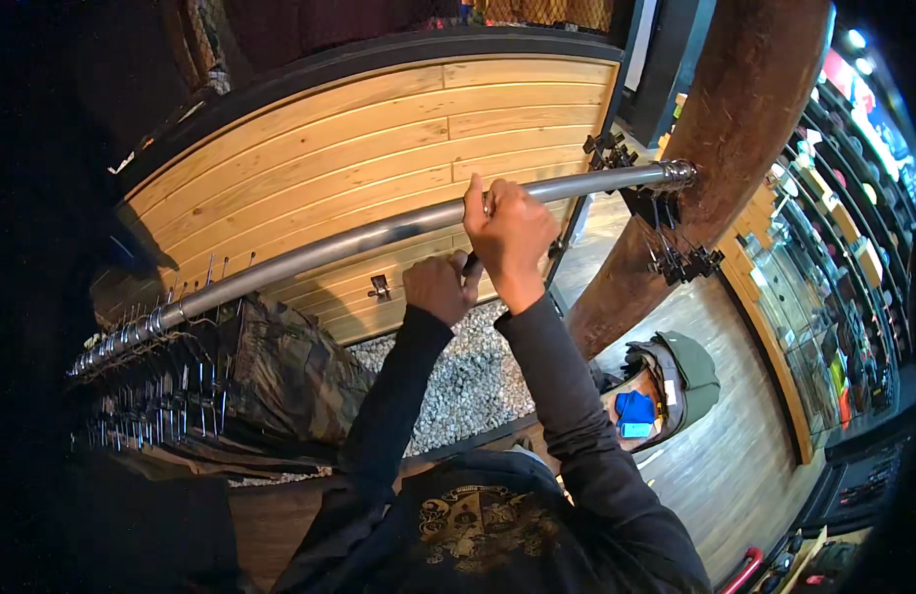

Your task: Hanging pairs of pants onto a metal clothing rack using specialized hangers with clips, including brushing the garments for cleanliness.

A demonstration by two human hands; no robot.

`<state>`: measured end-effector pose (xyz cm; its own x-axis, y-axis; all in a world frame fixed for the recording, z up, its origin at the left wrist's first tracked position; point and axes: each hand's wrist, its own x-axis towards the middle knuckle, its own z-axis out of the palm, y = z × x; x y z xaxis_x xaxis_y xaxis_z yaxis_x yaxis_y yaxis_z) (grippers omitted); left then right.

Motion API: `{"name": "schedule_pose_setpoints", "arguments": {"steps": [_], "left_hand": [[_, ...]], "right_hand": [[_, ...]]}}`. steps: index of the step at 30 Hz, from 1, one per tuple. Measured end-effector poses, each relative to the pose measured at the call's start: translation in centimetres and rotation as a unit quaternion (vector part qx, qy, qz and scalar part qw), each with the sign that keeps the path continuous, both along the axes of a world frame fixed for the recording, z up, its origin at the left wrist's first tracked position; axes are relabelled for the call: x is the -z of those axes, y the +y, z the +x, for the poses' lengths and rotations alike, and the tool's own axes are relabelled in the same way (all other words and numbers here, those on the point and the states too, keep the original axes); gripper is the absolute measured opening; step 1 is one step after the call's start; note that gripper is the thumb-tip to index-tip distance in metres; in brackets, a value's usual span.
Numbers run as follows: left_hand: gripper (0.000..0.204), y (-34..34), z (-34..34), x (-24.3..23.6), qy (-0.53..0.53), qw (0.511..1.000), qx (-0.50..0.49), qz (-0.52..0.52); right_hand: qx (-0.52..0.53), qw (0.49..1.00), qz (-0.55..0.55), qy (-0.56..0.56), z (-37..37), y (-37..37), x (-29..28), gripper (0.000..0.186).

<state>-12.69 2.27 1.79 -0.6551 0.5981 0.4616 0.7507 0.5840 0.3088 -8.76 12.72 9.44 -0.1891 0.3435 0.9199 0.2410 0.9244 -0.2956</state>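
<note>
A grey metal rail (379, 236) crosses in front of me. Just under it, my left hand (438, 287) is closed around a dark clip hanger, whose clip (380, 287) sticks out to the left of my fingers. My right hand (514, 236) is closed at the rail, thumb raised over the front of it, where the hanger's upper part seems to be. Its fingers hide most of that part. No garment shows on this hanger. To the left, camouflage trousers (289, 356) and dark garments hang from the rail on clip hangers.
Bare clip hangers (683, 262) hang by the thick brown post (735, 129) at the rail's right end. Behind is a wood-plank panel (379, 129); pale gravel (468, 366) lies below. A green cap (690, 371) and blue item (635, 409) are on a stand; shelves (844, 247) line the right.
</note>
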Motion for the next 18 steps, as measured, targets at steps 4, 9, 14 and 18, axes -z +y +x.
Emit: {"name": "schedule_pose_setpoints", "arguments": {"steps": [4, 9, 14, 18], "left_hand": [[0.025, -0.3, 0.3, 0.4, 0.03, 0.999, 0.022, 0.018], [0.033, 0.0, 0.5, 0.5, 0.226, 0.952, 0.04, 0.2], [0.033, 3.0, 4.0, 0.7, 0.214, 0.929, 0.112, 0.279], [0.027, 8.2, 8.2, 2.0, 0.116, 0.93, 0.261, 0.234]], "right_hand": [[-0.017, 1.0, 0.001, 0.006, 1.3, 0.4, 1.0, 0.05], [-0.127, 0.991, -0.045, 0.002, 5.9, 2.0, 2.1, 0.045], [-0.072, 0.993, -0.092, -0.029, 12.3, 5.5, 5.1, 0.034], [0.015, 0.988, -0.141, -0.058, 18.0, 9.8, 8.0, 0.035]]}}
